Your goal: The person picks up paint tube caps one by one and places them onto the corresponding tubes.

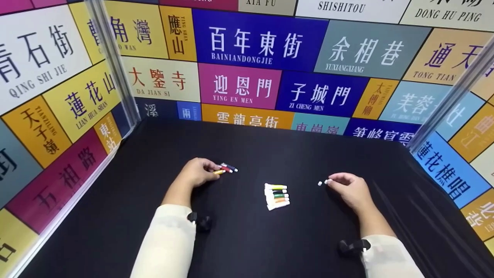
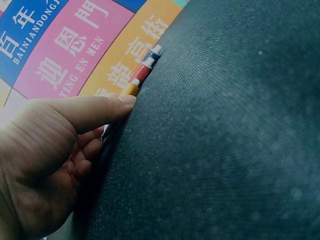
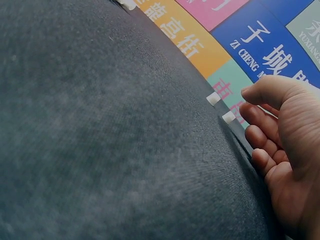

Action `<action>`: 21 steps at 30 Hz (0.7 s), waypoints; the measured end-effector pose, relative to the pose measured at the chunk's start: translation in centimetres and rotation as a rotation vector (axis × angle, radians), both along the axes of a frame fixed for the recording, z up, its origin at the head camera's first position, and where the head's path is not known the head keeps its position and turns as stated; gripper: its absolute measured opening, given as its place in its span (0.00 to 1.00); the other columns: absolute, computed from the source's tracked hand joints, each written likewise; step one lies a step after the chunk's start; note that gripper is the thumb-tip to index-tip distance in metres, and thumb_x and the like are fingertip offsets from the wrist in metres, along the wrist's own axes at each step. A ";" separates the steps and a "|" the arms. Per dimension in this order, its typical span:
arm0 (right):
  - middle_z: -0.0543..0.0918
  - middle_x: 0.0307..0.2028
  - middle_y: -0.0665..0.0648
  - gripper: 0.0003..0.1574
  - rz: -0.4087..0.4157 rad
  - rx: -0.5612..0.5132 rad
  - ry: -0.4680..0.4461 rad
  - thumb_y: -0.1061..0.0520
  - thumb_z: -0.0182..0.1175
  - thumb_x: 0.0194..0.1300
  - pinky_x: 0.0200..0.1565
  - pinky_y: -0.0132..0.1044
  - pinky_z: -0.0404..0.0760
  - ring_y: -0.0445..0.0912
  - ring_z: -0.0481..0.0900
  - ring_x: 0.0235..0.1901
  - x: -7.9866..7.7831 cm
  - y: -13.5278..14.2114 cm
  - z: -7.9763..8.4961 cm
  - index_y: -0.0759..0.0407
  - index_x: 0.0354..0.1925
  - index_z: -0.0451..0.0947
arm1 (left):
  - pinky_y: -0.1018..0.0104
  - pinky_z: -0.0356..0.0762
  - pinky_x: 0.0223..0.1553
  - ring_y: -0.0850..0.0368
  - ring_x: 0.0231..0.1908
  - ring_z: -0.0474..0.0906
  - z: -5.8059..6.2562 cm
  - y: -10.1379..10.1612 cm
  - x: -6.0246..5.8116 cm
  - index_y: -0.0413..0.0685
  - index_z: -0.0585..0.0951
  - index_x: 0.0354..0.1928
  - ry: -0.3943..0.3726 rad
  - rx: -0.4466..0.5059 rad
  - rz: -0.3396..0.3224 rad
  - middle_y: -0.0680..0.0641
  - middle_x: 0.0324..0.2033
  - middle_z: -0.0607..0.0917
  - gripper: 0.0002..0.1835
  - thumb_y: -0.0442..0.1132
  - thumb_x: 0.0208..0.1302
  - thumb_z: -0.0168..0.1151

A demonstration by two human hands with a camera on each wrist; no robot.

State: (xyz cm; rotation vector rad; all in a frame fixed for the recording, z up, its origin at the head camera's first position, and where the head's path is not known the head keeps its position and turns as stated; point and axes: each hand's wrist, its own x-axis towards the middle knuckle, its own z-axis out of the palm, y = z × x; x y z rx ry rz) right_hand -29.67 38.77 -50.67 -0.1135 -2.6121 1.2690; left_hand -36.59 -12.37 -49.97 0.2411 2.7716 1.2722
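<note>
My left hand [image 1: 198, 172] pinches a small yellow paint tube [image 2: 129, 90] between thumb and fingers, low over the black cloth. A red paint tube [image 2: 141, 73] and a dark blue one [image 1: 230, 167] lie side by side just beyond it, white ends pointing right. Over on the right, my right hand [image 1: 350, 188] has its fingers loosely bent, thumb and forefinger apart with nothing between them in the right wrist view. Two small white caps [image 3: 213, 98] lie on the cloth close to those fingertips.
Several paint tubes [image 1: 277, 196] in yellow, black, green, orange and white form a row mid-table between the hands. Black cloth [image 1: 247, 243] covers the table, with wrinkles at the right. Panels of coloured street-name signs [image 1: 258, 42] stand behind and along both sides.
</note>
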 end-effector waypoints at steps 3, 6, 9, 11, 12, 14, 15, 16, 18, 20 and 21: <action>0.93 0.40 0.46 0.19 0.001 -0.004 -0.001 0.48 0.75 0.67 0.39 0.24 0.80 0.31 0.83 0.36 0.0 0.0 0.0 0.58 0.50 0.90 | 0.66 0.75 0.44 0.58 0.38 0.79 -0.1 0.1 -0.1 0.54 0.93 0.41 -0.004 -0.003 -0.004 0.53 0.37 0.90 0.09 0.40 0.58 0.81; 0.93 0.40 0.46 0.19 0.001 -0.005 0.002 0.48 0.76 0.67 0.40 0.24 0.79 0.31 0.83 0.36 0.0 0.0 0.0 0.58 0.50 0.90 | 0.65 0.76 0.46 0.57 0.39 0.80 -0.2 0.1 -0.2 0.55 0.93 0.41 -0.008 0.011 -0.012 0.52 0.39 0.91 0.08 0.40 0.59 0.80; 0.93 0.40 0.47 0.19 -0.001 -0.002 0.010 0.48 0.76 0.67 0.40 0.23 0.79 0.31 0.83 0.36 0.0 -0.1 0.0 0.58 0.49 0.90 | 0.64 0.76 0.49 0.56 0.40 0.81 -0.1 0.2 -0.2 0.56 0.93 0.41 -0.005 0.026 -0.023 0.52 0.41 0.92 0.07 0.41 0.61 0.79; 0.93 0.40 0.47 0.18 -0.002 -0.001 0.018 0.49 0.76 0.67 0.40 0.22 0.79 0.31 0.83 0.36 0.0 -0.1 0.1 0.58 0.49 0.90 | 0.63 0.76 0.50 0.56 0.41 0.81 -0.1 0.3 -0.1 0.57 0.93 0.41 0.003 0.034 -0.028 0.53 0.42 0.92 0.07 0.42 0.61 0.79; 0.93 0.39 0.46 0.18 -0.003 -0.001 0.025 0.49 0.76 0.67 0.40 0.22 0.79 0.31 0.83 0.36 0.0 -0.2 0.1 0.58 0.49 0.90 | 0.63 0.76 0.50 0.56 0.42 0.81 0.0 0.3 -0.1 0.58 0.93 0.41 0.009 0.035 -0.030 0.53 0.42 0.92 0.07 0.42 0.62 0.79; 0.92 0.38 0.45 0.18 -0.004 -0.011 0.042 0.50 0.76 0.67 0.40 0.22 0.79 0.31 0.83 0.35 0.1 -0.4 0.2 0.59 0.49 0.90 | 0.63 0.76 0.51 0.57 0.42 0.81 0.1 0.4 0.0 0.59 0.93 0.41 0.024 0.043 -0.034 0.53 0.42 0.92 0.06 0.43 0.63 0.78; 0.92 0.37 0.43 0.17 -0.004 -0.018 0.054 0.50 0.76 0.67 0.40 0.21 0.79 0.30 0.83 0.35 0.0 -0.5 0.3 0.60 0.48 0.90 | 0.63 0.76 0.51 0.57 0.42 0.81 0.2 0.5 0.0 0.58 0.93 0.42 0.032 0.050 -0.037 0.54 0.42 0.92 0.06 0.44 0.63 0.78; 0.92 0.36 0.42 0.17 -0.003 -0.027 0.067 0.51 0.75 0.67 0.41 0.21 0.79 0.30 0.83 0.35 0.0 -0.6 0.5 0.60 0.48 0.90 | 0.63 0.76 0.51 0.57 0.42 0.81 0.3 0.6 0.1 0.58 0.93 0.42 0.041 0.056 -0.041 0.54 0.42 0.93 0.06 0.44 0.64 0.78; 0.91 0.35 0.41 0.17 -0.001 -0.046 0.098 0.52 0.75 0.67 0.41 0.21 0.79 0.30 0.83 0.35 0.1 -0.9 0.8 0.61 0.48 0.90 | 0.63 0.77 0.50 0.57 0.42 0.82 0.5 0.9 0.1 0.57 0.93 0.43 0.062 0.067 -0.047 0.53 0.41 0.92 0.07 0.45 0.64 0.78; 0.91 0.35 0.41 0.17 0.004 -0.064 0.126 0.53 0.75 0.67 0.41 0.20 0.79 0.30 0.83 0.35 0.1 -1.2 1.3 0.62 0.49 0.90 | 0.64 0.77 0.50 0.58 0.41 0.82 0.7 1.2 0.2 0.55 0.93 0.45 0.087 0.071 -0.056 0.52 0.39 0.92 0.09 0.46 0.65 0.77; 0.91 0.35 0.41 0.16 0.006 -0.070 0.139 0.53 0.75 0.67 0.41 0.20 0.79 0.30 0.83 0.35 0.1 -1.4 1.5 0.62 0.49 0.90 | 0.64 0.77 0.50 0.58 0.41 0.82 0.8 1.3 0.3 0.54 0.93 0.46 0.099 0.070 -0.060 0.52 0.39 0.92 0.10 0.46 0.66 0.77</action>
